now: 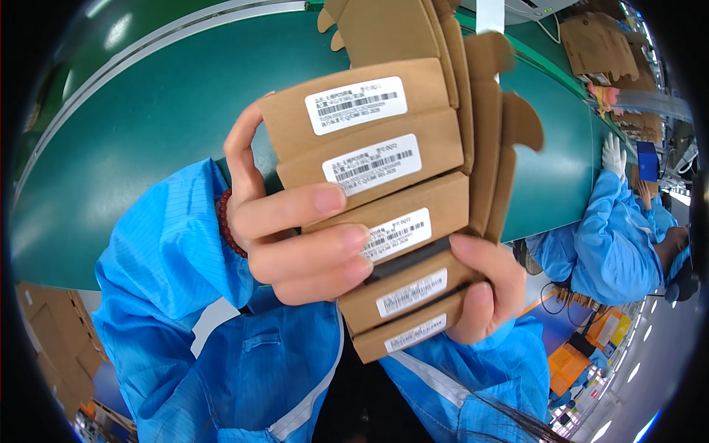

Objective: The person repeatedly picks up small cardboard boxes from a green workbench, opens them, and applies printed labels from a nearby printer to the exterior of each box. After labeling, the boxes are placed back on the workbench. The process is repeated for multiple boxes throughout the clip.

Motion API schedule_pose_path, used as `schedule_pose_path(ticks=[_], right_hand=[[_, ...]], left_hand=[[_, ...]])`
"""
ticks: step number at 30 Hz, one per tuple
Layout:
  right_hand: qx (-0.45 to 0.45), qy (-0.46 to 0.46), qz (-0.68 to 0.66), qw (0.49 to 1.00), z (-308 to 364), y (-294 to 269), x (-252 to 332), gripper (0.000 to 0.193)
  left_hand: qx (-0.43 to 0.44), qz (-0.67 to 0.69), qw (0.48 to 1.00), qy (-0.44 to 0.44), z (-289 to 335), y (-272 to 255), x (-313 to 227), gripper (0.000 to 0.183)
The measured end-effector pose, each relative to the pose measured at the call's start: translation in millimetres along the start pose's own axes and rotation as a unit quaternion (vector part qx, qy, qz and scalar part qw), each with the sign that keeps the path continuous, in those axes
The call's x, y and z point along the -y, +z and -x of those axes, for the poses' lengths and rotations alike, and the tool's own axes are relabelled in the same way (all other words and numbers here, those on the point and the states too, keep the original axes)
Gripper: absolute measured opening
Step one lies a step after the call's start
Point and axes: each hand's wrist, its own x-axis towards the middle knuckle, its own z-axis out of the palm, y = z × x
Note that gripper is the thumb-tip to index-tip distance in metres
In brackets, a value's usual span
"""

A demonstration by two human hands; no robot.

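Note:
Both hands hold up a fanned stack of several flat brown cardboard boxes (432,193) above the bench. Each box has a white barcode label on its narrow side, facing me. Loose flaps (484,140) stick out at the far and right side of the stack. My left hand (295,236) grips the stack from the left, its fingers bent across the labelled sides and partly covering the third label. Lower right, my right hand (491,284) pinches the nearest boxes, thumb and finger on their ends. A dark gap shows between the third box and the nearer ones.
The green bench top (162,140) stretches behind the boxes, with a pale rail (148,52) along its far edge. At right sits a person in blue, with a white-gloved hand (613,156) on the bench. Cardboard (598,48) lies far right; larger cartons (59,332) stand lower left.

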Motion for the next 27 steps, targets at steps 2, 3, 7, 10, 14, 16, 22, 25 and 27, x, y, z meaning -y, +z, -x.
schedule_pose_path(ticks=[2,3,7,10,14,16,22,25,27], right_hand=[[-0.040,-0.036,-0.051,0.997,14,4,-6,0.036],[-0.013,-0.045,-0.057,0.997,22,-2,-5,0.038],[-0.034,-0.092,-0.078,0.992,43,-5,-5,0.031],[-0.042,-0.105,-0.091,0.989,49,-4,-8,0.028],[-0.043,-0.102,-0.087,0.990,51,-1,-8,0.030],[-0.038,-0.103,-0.093,0.990,48,-1,-10,0.032],[0.014,-0.038,-0.078,0.996,10,-9,-3,0.044],[0.138,0.080,-0.037,0.986,-33,-27,1,0.058],[0.229,0.155,-0.005,0.961,-67,-34,-2,0.071]], left_hand=[[-0.005,0.006,0.999,0.044,1,4,5,0.017],[-0.003,0.014,0.998,0.056,0,2,8,0.017],[-0.011,0.056,0.996,0.070,-3,3,11,0.015],[-0.037,0.064,0.996,0.054,-3,14,2,0.009],[-0.043,0.085,0.995,0.036,2,14,-2,0.009],[-0.029,0.082,0.996,0.033,4,12,-1,0.011],[0.052,0.095,0.994,-0.029,8,-7,-16,0.029],[0.087,0.068,0.991,-0.071,13,-10,-26,0.038],[0.126,0.066,0.986,-0.085,14,-18,-25,0.043]])
